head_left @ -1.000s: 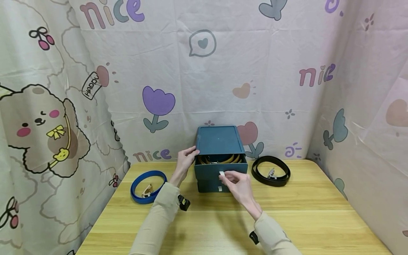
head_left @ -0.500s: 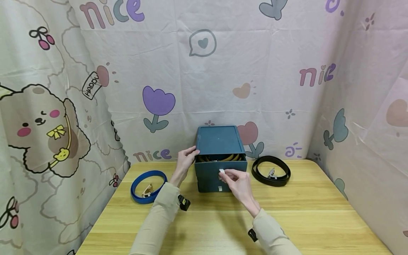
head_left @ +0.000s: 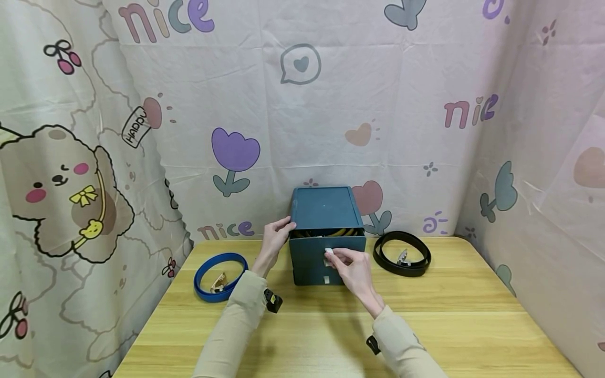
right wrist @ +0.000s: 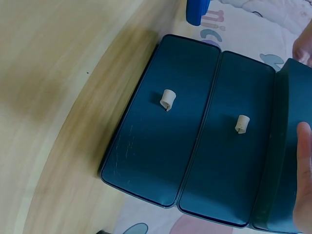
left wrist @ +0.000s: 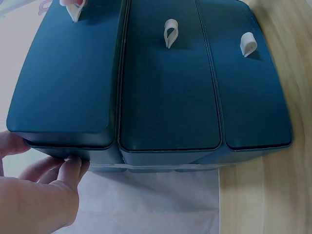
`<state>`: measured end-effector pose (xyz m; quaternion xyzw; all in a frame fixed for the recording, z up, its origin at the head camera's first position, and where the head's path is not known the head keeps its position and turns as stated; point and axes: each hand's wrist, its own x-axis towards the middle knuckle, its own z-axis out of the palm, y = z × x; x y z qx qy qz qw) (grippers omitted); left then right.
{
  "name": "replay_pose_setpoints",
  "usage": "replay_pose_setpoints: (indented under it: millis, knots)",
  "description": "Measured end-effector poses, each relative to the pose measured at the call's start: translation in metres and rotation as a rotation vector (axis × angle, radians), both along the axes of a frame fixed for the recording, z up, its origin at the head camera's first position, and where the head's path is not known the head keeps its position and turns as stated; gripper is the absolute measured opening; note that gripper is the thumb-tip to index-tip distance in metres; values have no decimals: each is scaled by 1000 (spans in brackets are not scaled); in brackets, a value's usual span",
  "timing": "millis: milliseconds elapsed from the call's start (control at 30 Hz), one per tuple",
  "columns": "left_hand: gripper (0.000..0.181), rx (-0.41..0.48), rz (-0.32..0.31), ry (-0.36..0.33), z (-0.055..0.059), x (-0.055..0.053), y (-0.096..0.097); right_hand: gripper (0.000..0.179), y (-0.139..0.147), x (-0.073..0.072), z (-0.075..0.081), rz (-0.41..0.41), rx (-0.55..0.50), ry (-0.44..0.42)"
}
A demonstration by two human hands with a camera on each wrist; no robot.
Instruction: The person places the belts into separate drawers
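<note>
Three-drawer box, dark teal, one. Stands at twelve o'clock on the table, in front of the patterned cloth. Further positions are read around the box in the head view, twelve o'clock at the cloth.

Top drawer: stands slightly out toward six o'clock; yellow-brown straps show in the gap under the lid.
Upper pull tab: white, on the drawer front, pinched between thumb and fingers of the right hand, which lies between four and five o'clock.
Left hand: at nine o'clock, fingers resting against the side of the box by its upper front corner; how firmly they press cannot be told.
Middle drawer and bottom drawer: both pushed in, one white loop tab each.

Blue belt: coiled, between eight and nine o'clock, gold-coloured buckle inside the coil.
Black belt: coiled, about three o'clock, nearer the box, silver-coloured buckle inside the coil.
Sleeves: two, beige, reaching in from seven and five o'clock.
Table: light wood grain.
Cloth: pale, printed with tulips, hearts and lettering.
</note>
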<state>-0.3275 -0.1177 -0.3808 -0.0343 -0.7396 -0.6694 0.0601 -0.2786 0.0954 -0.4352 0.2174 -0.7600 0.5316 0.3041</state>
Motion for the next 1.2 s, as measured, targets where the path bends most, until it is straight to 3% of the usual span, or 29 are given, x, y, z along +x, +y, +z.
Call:
replay_pose_setpoints:
  millis: [200,533,633,1200]
  knots:
    - [53,-16,4,50,-1,2,-1,10,1,-3,1,2,5,20]
    - [50,-5,-23,-1,8,4,1,9,0,-9,1,-30,19,25]
    - [51,2,-16,3,2,0,0,9,0,-10,2,-42,26,19]
    - [50,6,-3,2,0,-1,1,8,-2,-18,3,-59,48,4]
